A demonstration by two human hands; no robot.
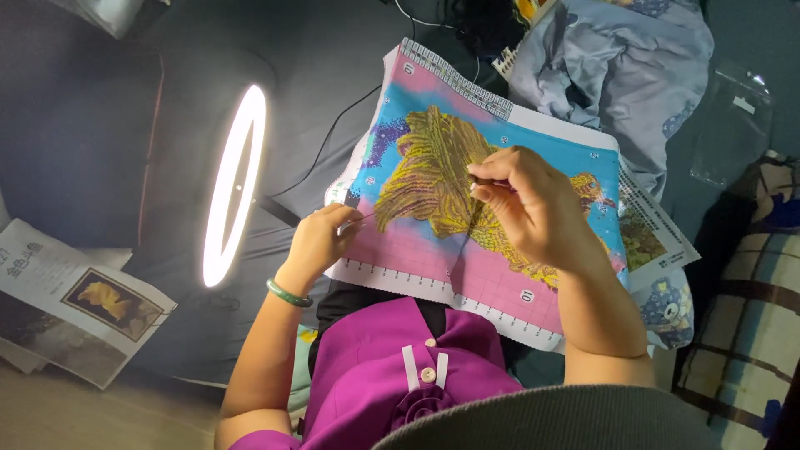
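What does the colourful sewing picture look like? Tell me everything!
The cross-stitch cloth is a pink and blue printed fabric with a shaggy yellow-gold shape stitched across its middle and white, ruler-marked edges. It lies slanted on the lap. The left hand pinches its left edge, and the right hand rests on the stitching, fingertips pinched.

Left arm: bare forearm reaches forward, wrist bent slightly.
Left hand [321, 237]: curled, fingertips pinched together, seemingly gripping an edge.
Right arm: bare forearm angles up from the elbow.
Right hand [533, 208]: knuckles up, thumb and forefinger pinched tight.
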